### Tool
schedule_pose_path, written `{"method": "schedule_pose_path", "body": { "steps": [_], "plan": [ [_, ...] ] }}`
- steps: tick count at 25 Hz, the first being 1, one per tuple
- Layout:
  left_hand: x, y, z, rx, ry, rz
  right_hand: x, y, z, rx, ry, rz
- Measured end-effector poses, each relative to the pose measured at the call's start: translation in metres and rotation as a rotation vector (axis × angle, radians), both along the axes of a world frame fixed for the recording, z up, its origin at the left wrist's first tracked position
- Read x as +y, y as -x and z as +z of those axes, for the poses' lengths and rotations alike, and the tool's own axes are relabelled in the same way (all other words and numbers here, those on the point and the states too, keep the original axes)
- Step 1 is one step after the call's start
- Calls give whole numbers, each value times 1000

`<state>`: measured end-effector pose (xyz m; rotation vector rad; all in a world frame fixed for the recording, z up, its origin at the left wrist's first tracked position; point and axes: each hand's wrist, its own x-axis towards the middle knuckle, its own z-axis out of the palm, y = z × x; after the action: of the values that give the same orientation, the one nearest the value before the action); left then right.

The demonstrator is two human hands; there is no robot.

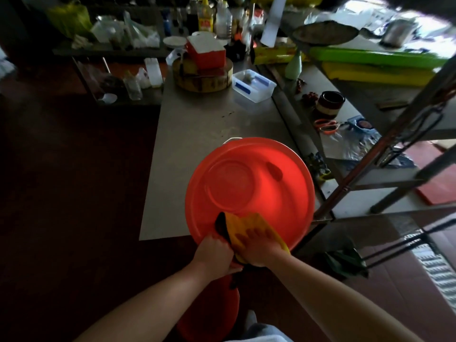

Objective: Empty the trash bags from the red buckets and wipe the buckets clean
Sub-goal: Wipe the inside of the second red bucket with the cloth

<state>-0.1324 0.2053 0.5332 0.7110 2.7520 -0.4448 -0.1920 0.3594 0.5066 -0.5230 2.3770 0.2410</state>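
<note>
Though dim, bucket (249, 188) at seemingly steel table (197, 119).

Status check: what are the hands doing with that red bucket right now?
Left hand grips near rim of red bucket. Right hand presses yellow cloth on inner wall. No bag inside, wiping unobstructed.

I see a wooden chopping block (202, 79) at twelve o'clock on the steel table (197, 124), a clear plastic container (254, 86) beside it, orange-handled scissors (325, 125) at two.
</note>
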Motion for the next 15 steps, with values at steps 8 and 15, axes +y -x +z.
{"method": "schedule_pose_path", "body": {
  "steps": [8, 15],
  "plan": [
    [-3, -2, 7, 9, 12, -34, 34, -3, 17, 153, -173, -92],
    [-10, -1, 11, 11, -68, -11, -8, -36, 12, 41, 12, -70]
  ]
}}
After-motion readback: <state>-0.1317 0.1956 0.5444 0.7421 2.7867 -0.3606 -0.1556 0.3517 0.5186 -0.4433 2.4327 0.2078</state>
